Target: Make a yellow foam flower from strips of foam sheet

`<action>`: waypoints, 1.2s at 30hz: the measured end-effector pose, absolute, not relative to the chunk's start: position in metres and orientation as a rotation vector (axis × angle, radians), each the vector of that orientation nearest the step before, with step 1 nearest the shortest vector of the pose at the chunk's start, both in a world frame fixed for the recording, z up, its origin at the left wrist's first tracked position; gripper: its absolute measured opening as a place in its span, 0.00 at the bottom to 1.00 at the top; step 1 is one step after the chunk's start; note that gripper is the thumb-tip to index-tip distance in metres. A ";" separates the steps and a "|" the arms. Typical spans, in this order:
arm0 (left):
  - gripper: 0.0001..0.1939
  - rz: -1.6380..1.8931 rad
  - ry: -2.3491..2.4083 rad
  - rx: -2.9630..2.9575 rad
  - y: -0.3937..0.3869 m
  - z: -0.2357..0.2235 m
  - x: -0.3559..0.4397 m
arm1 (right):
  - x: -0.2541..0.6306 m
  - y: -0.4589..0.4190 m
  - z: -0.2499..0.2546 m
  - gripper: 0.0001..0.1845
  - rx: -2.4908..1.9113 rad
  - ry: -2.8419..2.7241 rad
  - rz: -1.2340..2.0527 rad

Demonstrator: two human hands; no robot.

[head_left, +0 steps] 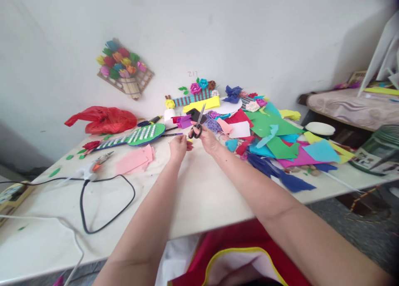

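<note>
Over the middle of the table, my right hand point(207, 139) is closed around black-handled scissors point(201, 114), whose blades point up and away from me. Just to its left, my left hand point(178, 148) is closed in a pinch; whatever lies between its fingers is too small to make out. Pale pink paper sheets point(134, 160) lie left of my left hand. Behind them rests a green, guitar-shaped craft piece point(146, 135) with white strips across it. A tangle of purple yarn point(212, 124) sits beyond my right hand.
Coloured paper scraps point(271, 122) cover the table's right side, near a green glass jar point(378, 151). At left are a glue gun point(89, 169) with a looping black cord point(124, 213), pliers point(104, 159) and a red plastic bag point(107, 119). Paper flowers point(195, 88) stand against the wall.
</note>
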State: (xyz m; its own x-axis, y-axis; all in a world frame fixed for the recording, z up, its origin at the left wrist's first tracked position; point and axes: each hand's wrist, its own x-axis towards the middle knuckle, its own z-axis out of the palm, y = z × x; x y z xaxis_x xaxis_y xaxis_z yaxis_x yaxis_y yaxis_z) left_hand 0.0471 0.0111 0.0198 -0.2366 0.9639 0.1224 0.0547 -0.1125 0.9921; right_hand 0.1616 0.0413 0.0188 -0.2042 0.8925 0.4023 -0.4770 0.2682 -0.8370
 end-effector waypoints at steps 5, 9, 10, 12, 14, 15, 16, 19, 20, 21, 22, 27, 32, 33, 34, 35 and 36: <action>0.08 1.603 1.314 1.129 0.011 0.023 0.032 | 0.174 0.052 0.013 0.21 -0.554 -1.113 1.321; 0.10 1.622 1.360 1.167 0.011 0.023 0.027 | 0.179 0.053 0.011 0.21 -0.628 -1.123 1.323; 0.11 1.623 1.380 1.204 0.009 0.023 0.027 | 0.179 0.053 0.011 0.21 -0.644 -1.121 1.324; 0.15 1.571 1.423 1.326 0.006 0.023 0.030 | 0.179 0.051 0.012 0.21 -0.670 -1.102 1.325; 0.19 1.401 1.428 1.541 0.003 0.020 0.036 | 0.180 0.050 0.013 0.21 -0.696 -1.073 1.327; 0.19 1.277 1.400 1.673 0.002 0.018 0.039 | 0.180 0.050 0.014 0.21 -0.714 -1.061 1.325; 0.18 1.126 1.328 1.825 0.001 0.015 0.043 | 0.181 0.050 0.014 0.21 -0.734 -1.052 1.321; 0.09 1.061 1.146 2.125 0.005 0.008 0.049 | 0.184 0.052 0.014 0.21 -0.785 -1.035 1.299; 0.09 1.106 1.143 2.171 0.007 0.007 0.049 | 0.184 0.052 0.014 0.21 -0.795 -1.029 1.291; 0.09 1.162 1.203 2.188 0.010 0.006 0.047 | 0.185 0.052 0.015 0.20 -0.803 -1.022 1.284; 0.09 1.223 1.324 2.187 0.013 0.006 0.043 | 0.184 0.052 0.016 0.19 -0.813 -1.015 1.275; 0.14 1.418 2.017 1.795 0.022 0.006 0.013 | 0.180 0.045 0.022 0.10 -0.845 -1.072 1.235; 0.17 1.110 2.243 1.526 0.024 0.001 -0.005 | 0.179 0.042 0.020 0.15 -0.860 -1.202 1.248; 0.17 1.045 2.243 1.539 0.024 0.000 -0.005 | 0.179 0.042 0.020 0.15 -0.867 -1.220 1.254; 0.18 0.992 2.242 1.559 0.024 0.000 -0.005 | 0.179 0.042 0.019 0.15 -0.874 -1.238 1.259; 0.19 0.946 2.243 1.577 0.024 0.000 -0.004 | 0.179 0.042 0.018 0.14 -0.884 -1.255 1.263; 0.20 0.908 2.250 1.593 0.024 0.001 -0.002 | 0.179 0.043 0.017 0.13 -0.900 -1.269 1.266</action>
